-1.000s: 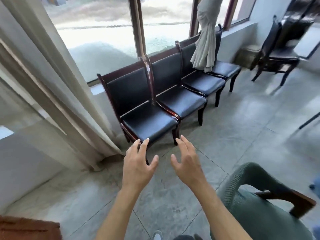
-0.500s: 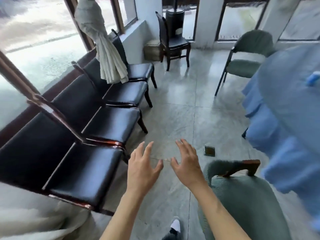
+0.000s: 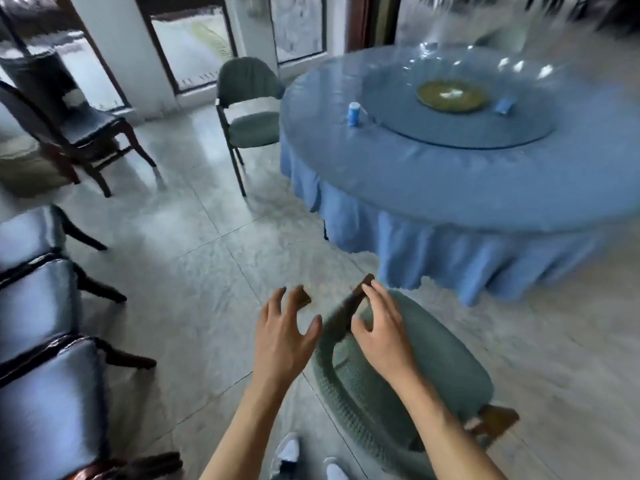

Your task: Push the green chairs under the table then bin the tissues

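Three dark seats [image 3: 41,393] line the left edge of the tiled floor [image 3: 194,282], with a dark wooden chair [image 3: 72,129] standing behind them near the glass doors [image 3: 194,46]. A person's left hand [image 3: 282,336] hovers over the floor with fingers spread and relaxed, holding nothing, just left of the near green chair [image 3: 408,382]. That chair sits at the bottom centre, pulled out from the table [image 3: 467,188], its curved back toward the camera and its wooden armrest [image 3: 346,306] pointing at the blue tablecloth [image 3: 450,251]. The right hand [image 3: 384,332] is over the chair's back beside the armrest, fingers bent and spread; motion blur makes it impossible to tell whether it touches or grips the wood. A second green chair [image 3: 251,109] stands farther back, at the table's left rim, seat partly toward the cloth and not tucked under. On the round table, a small blue-and-white canister [image 3: 354,114] stands just left of the glass turntable [image 3: 457,109], which carries a brownish centre plate [image 3: 452,95] with something white on it, too blurred to identify. Another small blue item [image 3: 504,106] lies to the plate's right. White shoes [image 3: 289,455] show at the bottom between the forearms.
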Action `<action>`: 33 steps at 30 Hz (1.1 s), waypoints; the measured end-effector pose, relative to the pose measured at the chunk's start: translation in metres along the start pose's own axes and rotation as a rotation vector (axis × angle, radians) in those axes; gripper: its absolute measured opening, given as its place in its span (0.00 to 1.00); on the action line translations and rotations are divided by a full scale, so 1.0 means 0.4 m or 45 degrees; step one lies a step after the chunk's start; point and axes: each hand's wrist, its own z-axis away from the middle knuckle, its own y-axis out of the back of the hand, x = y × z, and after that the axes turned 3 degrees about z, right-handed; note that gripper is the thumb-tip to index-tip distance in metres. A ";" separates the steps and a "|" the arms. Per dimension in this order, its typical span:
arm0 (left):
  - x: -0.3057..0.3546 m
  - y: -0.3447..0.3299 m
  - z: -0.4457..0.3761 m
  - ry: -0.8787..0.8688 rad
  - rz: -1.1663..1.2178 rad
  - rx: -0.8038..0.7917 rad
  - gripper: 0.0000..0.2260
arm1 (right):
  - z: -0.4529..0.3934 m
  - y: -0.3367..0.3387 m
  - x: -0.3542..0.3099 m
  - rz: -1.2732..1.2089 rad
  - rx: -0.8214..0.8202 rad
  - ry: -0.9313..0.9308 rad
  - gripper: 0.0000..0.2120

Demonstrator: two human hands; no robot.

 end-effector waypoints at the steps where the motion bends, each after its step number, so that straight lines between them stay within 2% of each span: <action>1: 0.008 -0.018 -0.024 -0.060 0.006 -0.048 0.28 | 0.003 0.011 0.014 0.014 0.053 -0.066 0.26; 8: 0.058 -0.101 -0.115 -0.419 0.042 -0.354 0.27 | 0.079 0.037 0.056 0.074 0.386 -0.479 0.27; 14: 0.066 -0.143 -0.108 -0.612 0.099 -0.525 0.26 | 0.179 0.013 0.058 0.134 0.638 -0.760 0.26; 17: 0.044 -0.168 -0.095 -0.610 0.067 -0.633 0.27 | 0.221 -0.014 0.068 0.122 0.689 -0.872 0.25; 19: 0.025 -0.194 -0.086 -0.537 0.065 -0.712 0.27 | 0.239 -0.034 0.086 0.119 0.719 -0.942 0.25; 22: -0.015 -0.227 -0.067 -0.383 0.138 -0.723 0.29 | 0.266 -0.069 0.121 -0.003 0.758 -1.127 0.25; 25: -0.064 -0.256 -0.050 -0.057 0.141 -0.715 0.36 | 0.309 -0.130 0.163 -0.307 0.814 -1.398 0.25; 28: -0.126 -0.276 -0.034 0.217 0.139 -0.748 0.43 | 0.358 -0.200 0.200 -0.507 0.898 -1.665 0.29; 30: -0.162 -0.289 -0.024 0.377 0.235 -0.802 0.47 | 0.379 -0.240 0.220 -0.811 1.008 -1.783 0.33; 33: -0.185 -0.306 -0.012 0.638 0.432 -0.852 0.48 | 0.391 -0.282 0.243 -1.382 1.210 -1.856 0.32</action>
